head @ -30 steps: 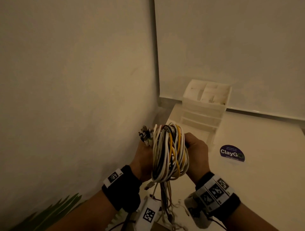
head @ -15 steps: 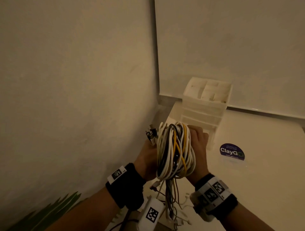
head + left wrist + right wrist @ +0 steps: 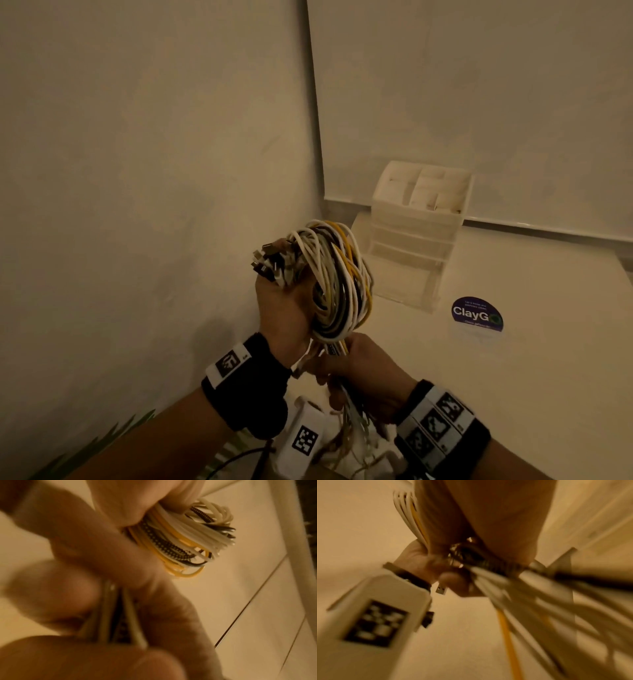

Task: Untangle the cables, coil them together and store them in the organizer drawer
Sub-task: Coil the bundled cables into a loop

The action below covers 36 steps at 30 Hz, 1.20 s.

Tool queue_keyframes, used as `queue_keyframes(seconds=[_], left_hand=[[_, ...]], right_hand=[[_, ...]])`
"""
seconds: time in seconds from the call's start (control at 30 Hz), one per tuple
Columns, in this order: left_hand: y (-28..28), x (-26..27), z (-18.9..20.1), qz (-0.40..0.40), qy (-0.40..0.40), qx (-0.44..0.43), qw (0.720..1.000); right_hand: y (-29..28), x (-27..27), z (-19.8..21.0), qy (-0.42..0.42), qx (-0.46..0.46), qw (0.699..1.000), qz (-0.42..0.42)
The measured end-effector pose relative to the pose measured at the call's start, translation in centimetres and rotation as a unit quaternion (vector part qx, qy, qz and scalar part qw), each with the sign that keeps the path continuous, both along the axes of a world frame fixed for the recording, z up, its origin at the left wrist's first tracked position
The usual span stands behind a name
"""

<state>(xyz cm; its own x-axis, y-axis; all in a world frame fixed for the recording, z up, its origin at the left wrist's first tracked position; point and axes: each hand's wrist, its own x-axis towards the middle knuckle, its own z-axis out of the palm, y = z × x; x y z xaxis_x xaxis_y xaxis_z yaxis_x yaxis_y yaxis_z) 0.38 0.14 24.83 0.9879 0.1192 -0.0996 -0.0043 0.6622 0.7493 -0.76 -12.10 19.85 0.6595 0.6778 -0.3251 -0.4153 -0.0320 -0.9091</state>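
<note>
A coil of white, yellow and dark cables point(image 3: 339, 281) is held up in front of me, with a cluster of plugs point(image 3: 270, 262) sticking out at its upper left. My left hand point(image 3: 284, 301) grips the coil from the left side. Just below it, my right hand point(image 3: 356, 373) is closed round the loose cable ends point(image 3: 352, 421) that hang down. The left wrist view shows the coil point(image 3: 180, 540) close up. In the blurred right wrist view, loose strands point(image 3: 522, 595) and a USB plug point(image 3: 441, 589) hang from my hand. The white organizer point(image 3: 418, 219) stands in the corner, its bottom drawer point(image 3: 404, 281) pulled out.
The organizer sits on a pale table point(image 3: 513, 394) against the back wall. A round purple ClayGo sticker point(image 3: 477, 314) lies on the table to its right. A plain wall point(image 3: 154, 205) closes off the left side, close to my left hand.
My right hand left the coil's right side and dropped below it onto the hanging ends. The left hand alone now holds the coil, lifted slightly and turned.
</note>
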Motion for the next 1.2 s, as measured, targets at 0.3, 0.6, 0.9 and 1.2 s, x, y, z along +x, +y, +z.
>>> queue_keyframes(seconds=[0.3,0.6,0.9,1.2], left_hand=[[0.9,-0.3,-0.2,0.045,0.011,0.001,0.999],[1.7,0.3,-1.1,0.208,-0.101,0.203,0.951],[4.2,1.9,-2.9,0.187,-0.041,0.493,0.849],[3.5,-0.9,-1.2,-0.181,0.004,0.343,0.922]], right_hand=[[1.4,-0.9,1.1,0.042,-0.032,0.998,-0.021],[-1.1,-0.2,2.8,-0.326,-0.31,0.891,0.062],[-2.7,-0.1,3.9,-0.482,-0.436,0.76,0.025],[-5.2,1.7,6.6,-0.706,-0.325,0.629,-0.014]])
